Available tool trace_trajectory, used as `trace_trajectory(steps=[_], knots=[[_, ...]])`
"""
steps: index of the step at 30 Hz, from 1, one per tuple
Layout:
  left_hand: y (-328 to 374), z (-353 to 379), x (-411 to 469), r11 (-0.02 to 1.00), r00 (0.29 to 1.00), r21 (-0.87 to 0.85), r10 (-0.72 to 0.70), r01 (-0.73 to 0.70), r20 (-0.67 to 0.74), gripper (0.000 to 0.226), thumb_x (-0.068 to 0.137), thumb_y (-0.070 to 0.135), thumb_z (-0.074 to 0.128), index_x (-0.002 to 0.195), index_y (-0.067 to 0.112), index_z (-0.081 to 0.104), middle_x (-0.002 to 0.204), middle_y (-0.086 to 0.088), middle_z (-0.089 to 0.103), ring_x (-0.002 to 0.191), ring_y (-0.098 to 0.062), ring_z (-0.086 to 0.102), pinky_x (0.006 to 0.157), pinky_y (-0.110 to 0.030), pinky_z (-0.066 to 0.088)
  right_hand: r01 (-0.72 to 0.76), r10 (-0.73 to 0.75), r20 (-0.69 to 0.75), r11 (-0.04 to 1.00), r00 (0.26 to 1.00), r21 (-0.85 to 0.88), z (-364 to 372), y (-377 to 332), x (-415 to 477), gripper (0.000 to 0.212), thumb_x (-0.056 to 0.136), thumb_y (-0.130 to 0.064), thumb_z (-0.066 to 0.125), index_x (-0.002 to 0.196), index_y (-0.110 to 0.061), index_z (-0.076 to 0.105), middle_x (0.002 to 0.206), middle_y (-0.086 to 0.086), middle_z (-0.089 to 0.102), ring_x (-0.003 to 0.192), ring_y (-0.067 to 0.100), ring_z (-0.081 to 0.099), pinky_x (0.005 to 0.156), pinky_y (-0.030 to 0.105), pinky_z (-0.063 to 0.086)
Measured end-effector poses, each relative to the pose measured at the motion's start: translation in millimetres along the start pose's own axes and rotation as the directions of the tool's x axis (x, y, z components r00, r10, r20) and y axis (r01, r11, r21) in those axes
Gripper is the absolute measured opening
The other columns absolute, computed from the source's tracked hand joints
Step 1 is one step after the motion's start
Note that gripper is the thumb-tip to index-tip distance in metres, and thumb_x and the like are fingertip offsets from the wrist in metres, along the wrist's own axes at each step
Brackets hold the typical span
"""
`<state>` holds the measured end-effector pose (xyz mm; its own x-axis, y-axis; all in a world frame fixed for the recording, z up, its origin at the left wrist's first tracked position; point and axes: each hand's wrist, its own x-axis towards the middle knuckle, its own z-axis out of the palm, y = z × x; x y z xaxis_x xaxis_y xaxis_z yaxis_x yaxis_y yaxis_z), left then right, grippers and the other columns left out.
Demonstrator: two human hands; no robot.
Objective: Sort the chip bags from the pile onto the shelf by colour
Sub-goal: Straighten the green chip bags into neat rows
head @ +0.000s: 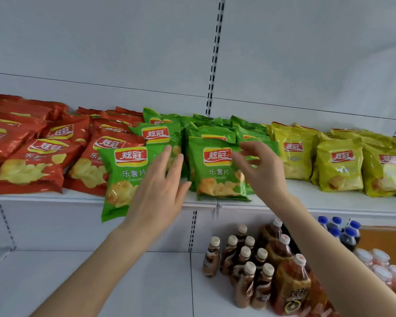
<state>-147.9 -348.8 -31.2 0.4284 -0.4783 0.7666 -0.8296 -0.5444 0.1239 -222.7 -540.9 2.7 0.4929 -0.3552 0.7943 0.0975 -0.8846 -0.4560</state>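
Note:
Chip bags stand in colour groups on the white shelf (284,203): red bags (32,156) at the left, green bags (206,131) in the middle, yellow bags (338,165) at the right. One green bag (124,175) leans over the shelf's front edge. My left hand (160,191) lies in front of its right side with straight, spread fingers. My right hand (258,165) hovers with relaxed, slightly bent fingers over the right edge of another green bag (215,172) that stands at the front. Neither hand grips a bag.
A lower shelf (101,282) holds brown drink bottles (249,266), larger tea bottles (290,282), blue-capped cola bottles (345,232) and pink drinks (384,271) at the right. Slotted uprights (215,56) run up the white back panel.

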Motion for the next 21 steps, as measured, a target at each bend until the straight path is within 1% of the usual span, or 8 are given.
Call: trace_trajectory(steps=[3,5,7,10,12,15,17,21], knots=[[-45,-20,-19,0.980,0.988,0.134,-0.134,0.144,-0.080,0.051,0.079,0.023,0.075,0.115,-0.010,0.059,0.110,-0.032,0.058,0.096,-0.049,0.059,0.073,-0.054,0.053,0.009,-0.031,0.169,0.992,0.985,0.130,23,-38,-2,0.021,0.084,-0.016,0.067,0.101,-0.003,0.065,0.080,0.007,0.066,0.073,0.020,0.067,0.065,0.014,0.049],[-71,-32,-30,0.956,0.966,0.143,-0.257,0.257,-0.022,0.059,0.076,0.034,0.073,0.114,-0.009,0.058,0.101,-0.030,0.059,0.089,-0.048,0.058,0.064,-0.050,0.052,0.010,-0.039,0.267,0.994,0.963,0.110,44,-60,-4,0.024,0.086,-0.018,0.065,0.104,-0.002,0.065,0.081,0.010,0.067,0.070,0.020,0.064,0.064,0.014,0.046],[-85,-39,-36,0.945,0.943,0.104,-0.320,0.311,0.088,0.066,0.079,0.051,0.056,0.117,-0.003,0.057,0.098,-0.024,0.061,0.087,-0.043,0.059,0.061,-0.041,0.047,-0.017,0.003,0.382,0.999,0.924,0.033,66,-79,-6,0.037,0.088,-0.027,0.062,0.115,-0.003,0.060,0.089,0.007,0.067,0.075,0.016,0.062,0.069,0.012,0.048],[-95,-38,-33,0.945,0.936,-0.055,-0.309,0.322,0.169,0.065,0.085,0.052,0.052,0.130,0.006,0.048,0.115,-0.010,0.061,0.101,-0.029,0.057,0.072,-0.034,0.043,-0.091,0.135,0.527,0.990,0.839,-0.110,92,-97,-10,0.046,0.091,-0.035,0.055,0.121,-0.001,0.050,0.106,0.011,0.065,0.095,0.025,0.061,0.085,0.037,0.050],[-101,-38,-28,0.933,0.953,-0.209,-0.266,0.292,0.144,0.061,0.089,0.037,0.060,0.138,0.009,0.039,0.127,-0.006,0.056,0.111,-0.023,0.053,0.083,-0.030,0.041,-0.183,0.177,0.506,0.982,0.844,-0.037,98,-104,-12,0.042,0.092,-0.027,0.055,0.124,0.000,0.048,0.100,0.006,0.064,0.092,0.022,0.061,0.082,0.037,0.050],[-107,-40,-16,0.882,0.975,-0.416,-0.202,0.221,0.090,0.071,0.086,0.021,0.066,0.146,0.008,0.029,0.135,-0.008,0.050,0.122,-0.020,0.047,0.091,-0.020,0.036,-0.289,0.228,0.371,0.950,0.900,0.120,97,-106,-13,0.042,0.089,-0.014,0.060,0.128,-0.004,0.047,0.084,-0.006,0.064,0.078,0.009,0.062,0.074,0.030,0.055],[-109,-39,-7,0.862,0.985,-0.476,-0.159,0.173,0.071,0.078,0.084,0.018,0.069,0.148,0.009,0.024,0.137,-0.009,0.049,0.124,-0.019,0.045,0.091,-0.012,0.029,-0.302,0.259,0.274,0.945,0.926,0.129,93,-105,-13,0.041,0.088,-0.011,0.060,0.127,-0.005,0.048,0.079,-0.009,0.064,0.072,0.001,0.061,0.068,0.022,0.054],[-102,-29,10,0.855,0.990,-0.504,-0.066,0.119,0.122,0.084,0.088,0.021,0.065,0.151,0.011,0.010,0.146,-0.007,0.038,0.132,-0.018,0.037,0.101,-0.018,0.027,-0.271,0.263,0.150,0.962,0.953,0.037,88,-106,-12,0.045,0.090,-0.010,0.058,0.133,-0.006,0.044,0.084,-0.008,0.058,0.077,0.009,0.057,0.063,0.013,0.046]])
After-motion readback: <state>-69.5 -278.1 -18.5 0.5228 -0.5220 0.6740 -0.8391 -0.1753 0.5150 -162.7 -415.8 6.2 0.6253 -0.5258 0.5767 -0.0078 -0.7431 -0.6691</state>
